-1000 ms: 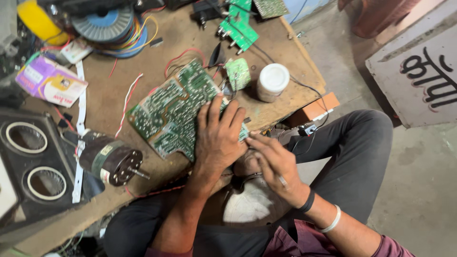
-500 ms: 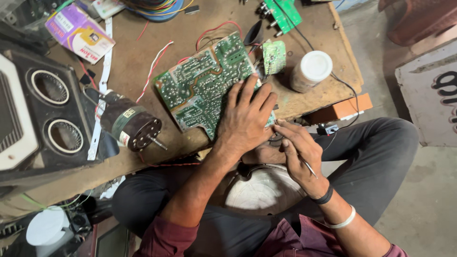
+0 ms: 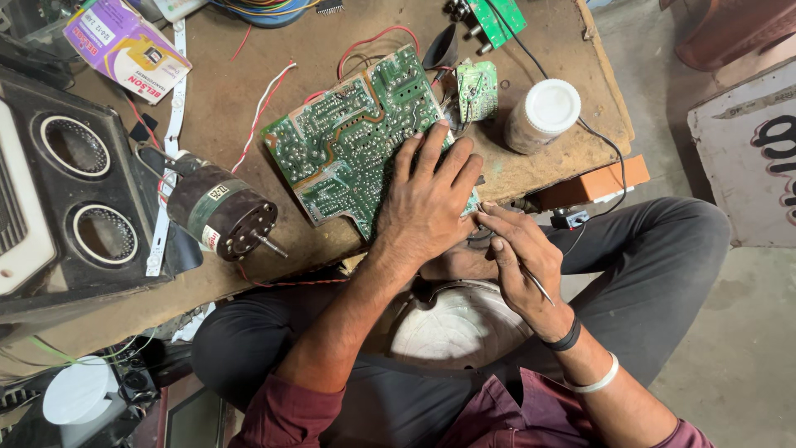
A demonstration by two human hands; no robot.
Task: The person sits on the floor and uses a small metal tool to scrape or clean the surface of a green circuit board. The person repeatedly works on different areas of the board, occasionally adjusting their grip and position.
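A person sits at a low wooden worktop (image 3: 207, 108) and works on a large green circuit board (image 3: 348, 141) that lies solder side up, tilted across the middle of the worktop, with its near corner at the worktop's front edge. The left hand (image 3: 427, 199) lies flat on the near right part of the board, its fingers spread and pressing down on it. The right hand (image 3: 518, 261) sits just beside it at the worktop's edge, closed in a pencil grip around a thin metal tool (image 3: 535, 282); the tool's tip, near the board's corner, is hidden behind the fingers, so whether it touches the board cannot be told. The right wrist carries a black band and a white band.

Red and white wires (image 3: 265, 104) trail from the board's far side. A smaller green board (image 3: 477, 87) lies just beyond the left hand's fingertips, and a white-capped jar (image 3: 543, 112) stands to its right. A dark cylindrical motor (image 3: 220, 211) with a bare shaft lies to the left of the big board, near a black speaker box (image 3: 75, 182) with two round openings. A purple and white carton (image 3: 124, 46) lies at the far left corner. An orange block (image 3: 593, 182) juts out below the worktop's right edge.
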